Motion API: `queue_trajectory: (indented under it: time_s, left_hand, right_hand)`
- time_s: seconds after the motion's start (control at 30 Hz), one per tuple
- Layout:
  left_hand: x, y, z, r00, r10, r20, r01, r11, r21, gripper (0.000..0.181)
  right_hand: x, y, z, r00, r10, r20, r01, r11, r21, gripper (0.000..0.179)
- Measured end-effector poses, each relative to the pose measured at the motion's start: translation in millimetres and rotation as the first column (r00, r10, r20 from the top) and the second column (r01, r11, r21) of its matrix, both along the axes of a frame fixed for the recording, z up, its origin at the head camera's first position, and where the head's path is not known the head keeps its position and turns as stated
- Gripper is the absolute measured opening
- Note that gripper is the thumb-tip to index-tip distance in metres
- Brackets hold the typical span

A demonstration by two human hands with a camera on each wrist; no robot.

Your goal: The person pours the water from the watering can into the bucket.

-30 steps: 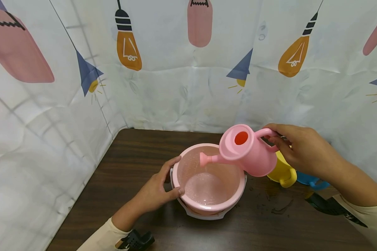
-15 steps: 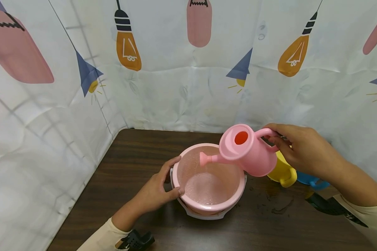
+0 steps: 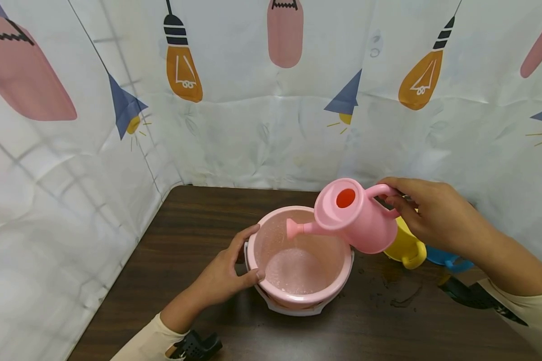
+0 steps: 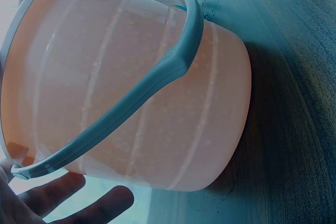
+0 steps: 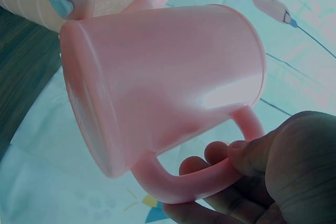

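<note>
In the head view, my right hand [image 3: 426, 213] grips the handle of a pink toy watering can [image 3: 366, 220]. The can is tilted left, its spout above the opening of a pale pink bucket [image 3: 300, 298]. Faint thin streams of water fall from the spout, and small splashes show on the bucket's bottom. My left hand [image 3: 228, 273] holds the bucket's left rim, thumb and index finger spread along it. In the left wrist view, two fingers [image 4: 105, 205] extend beside the outer wall. In the right wrist view, the fingers curl round the handle [image 5: 194, 184].
A yellow cup-like thing [image 3: 406, 245] with a handle and a blue one [image 3: 447, 258] stand to the right, partly hidden by my right hand. Water marks [image 3: 406, 301] lie on the dark wooden table [image 3: 198, 220]. A patterned white sheet [image 3: 253, 140] hangs behind and at the left.
Both hands, the watering can and the bucket stay in nearly the same places. Water keeps falling into the bucket, and the splashes on its bottom shift slightly.
</note>
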State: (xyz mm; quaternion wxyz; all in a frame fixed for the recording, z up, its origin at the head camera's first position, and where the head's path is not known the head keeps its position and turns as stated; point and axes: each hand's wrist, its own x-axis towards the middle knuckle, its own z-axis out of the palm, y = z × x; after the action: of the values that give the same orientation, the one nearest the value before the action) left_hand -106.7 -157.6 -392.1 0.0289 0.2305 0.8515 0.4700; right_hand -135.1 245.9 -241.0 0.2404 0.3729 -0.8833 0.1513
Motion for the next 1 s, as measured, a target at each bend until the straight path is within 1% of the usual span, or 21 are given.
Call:
queue_trajectory:
  time_s: [0.73, 1.0]
  left_hand:
    - [0.3, 0.2, 0.4, 1.0, -0.005, -0.013, 0.005, 1.0, 0.008, 0.087]
    - [0.7, 0.2, 0.9, 1.0, -0.004, -0.015, 0.004, 1.0, 0.009, 0.087]
  right_hand:
    - [1.1, -2.0, 0.7, 1.0, -0.013, 0.016, 0.013, 1.0, 0.011, 0.04]
    - [1.0, -2.1, 0.6, 1.0, -0.008, 0.007, 0.008, 1.0, 0.0, 0.039]
